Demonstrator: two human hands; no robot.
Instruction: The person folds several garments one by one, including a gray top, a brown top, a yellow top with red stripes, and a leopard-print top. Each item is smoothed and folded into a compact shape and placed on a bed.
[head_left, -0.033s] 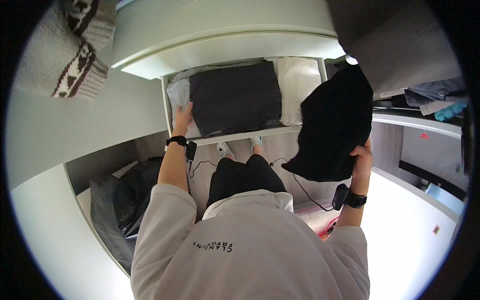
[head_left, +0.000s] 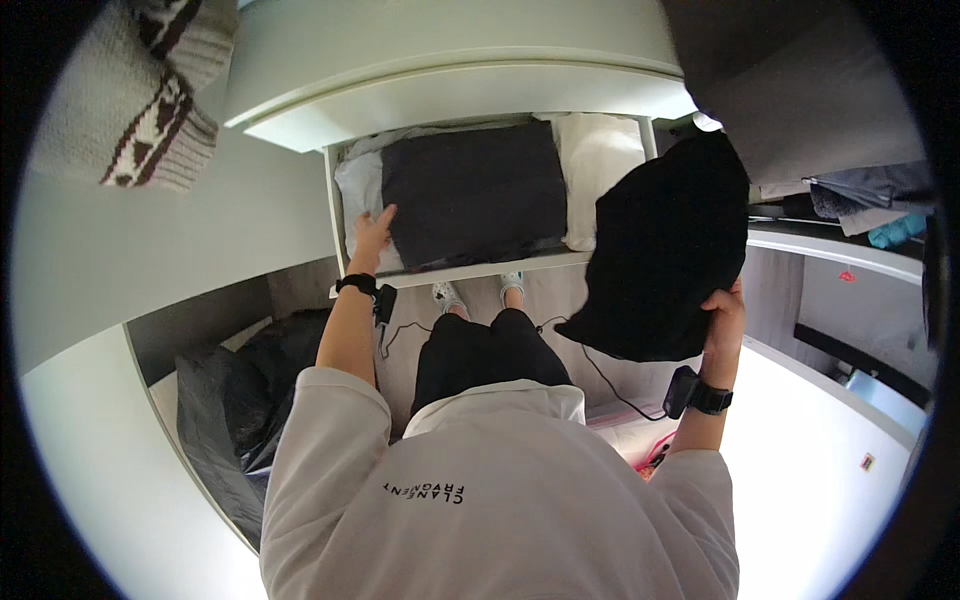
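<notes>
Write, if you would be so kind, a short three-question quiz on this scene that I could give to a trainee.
1. Which hand grips the limp black cloth item?
2. True or false: in the open white rectangular drawer, the flat dark grey fabric bundle lies to the person's left of the soft white bundle.
3. Where is the left hand?
a) On the patterned knitted garment
b) Down by the pale patterned shoes
c) At the drawer's left end, by the edge of the dark grey bundle

Key: 1. The right hand. 2. True. 3. c.
</notes>
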